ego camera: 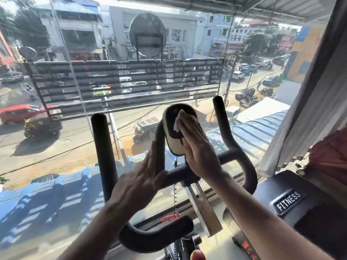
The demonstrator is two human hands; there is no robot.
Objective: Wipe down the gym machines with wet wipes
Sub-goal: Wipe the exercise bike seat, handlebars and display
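I see the right hand [197, 147] reaching up & fwd, fingers straight and together, pressing a white wet wipe [178, 121] flat vs the face of the oval cream-and-black bike console [171, 132]. Wipe sits on the console's upper right, mostly under the fingers. Left hand [139, 182] is raised, fingers straight, thumb hooked on the curved black foam-padded handlebar [161, 147] just left of the console. Black machine w/ "FITNESS" label [289, 201] stands at right.

The one readable text is "FITNESS", in white capitals on a black rectangular badge [288, 202], fixed to the dark machine housing [308, 218] near right.
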